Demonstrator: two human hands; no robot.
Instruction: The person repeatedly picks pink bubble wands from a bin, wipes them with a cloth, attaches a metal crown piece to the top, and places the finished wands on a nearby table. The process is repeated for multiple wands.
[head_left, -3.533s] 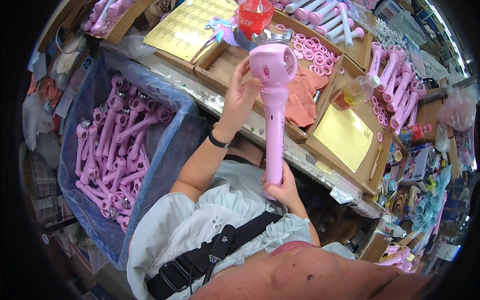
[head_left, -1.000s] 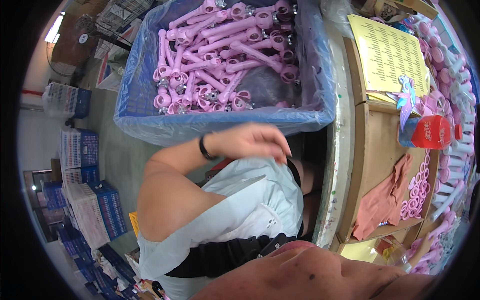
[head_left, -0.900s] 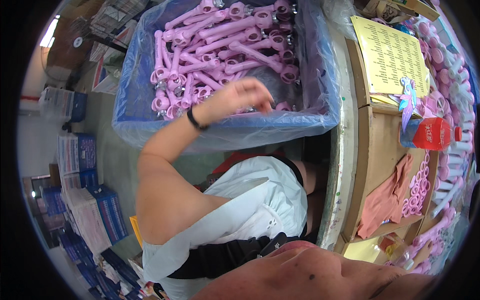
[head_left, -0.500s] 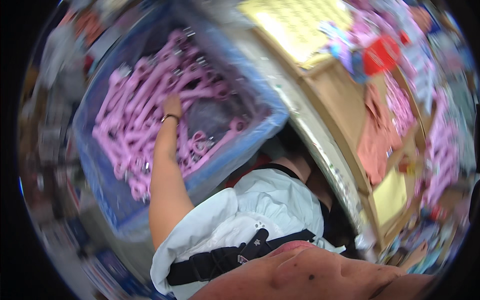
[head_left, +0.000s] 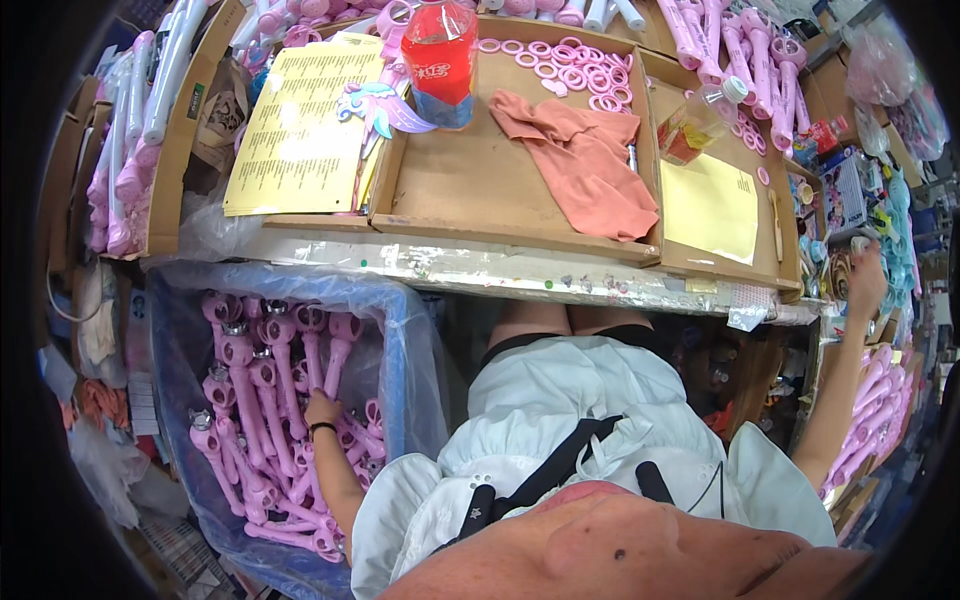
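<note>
At the lower left is a blue bin (head_left: pixel 398 350) lined with clear plastic, filled with pink toy wands (head_left: pixel 262 400) that have ring-shaped heads. My left hand (head_left: pixel 322 408), a dark band at its wrist, is down among them, its fingers closed round the lower handle of one pink wand (head_left: pixel 338 358). Far to the right, my right arm stretches out along the table's end. There my right hand (head_left: pixel 868 280) is closed at a small grey object (head_left: pixel 850 238), whose kind I cannot make out, above a brown roll (head_left: pixel 840 272).
On the table ahead, a cardboard tray (head_left: pixel 440 195) holds an orange cloth (head_left: pixel 590 160) and pink rings (head_left: pixel 570 65). Nearby stand a red-labelled bottle (head_left: pixel 440 70) and a clear bottle (head_left: pixel 700 120). Yellow sheets (head_left: pixel 300 125) lie left. More pink wands (head_left: pixel 875 415) are stacked at right.
The view has swung from the bin to the table front, so the bin now sits lower left. My left hand remains among the wands; my right hand now shows at far right.
</note>
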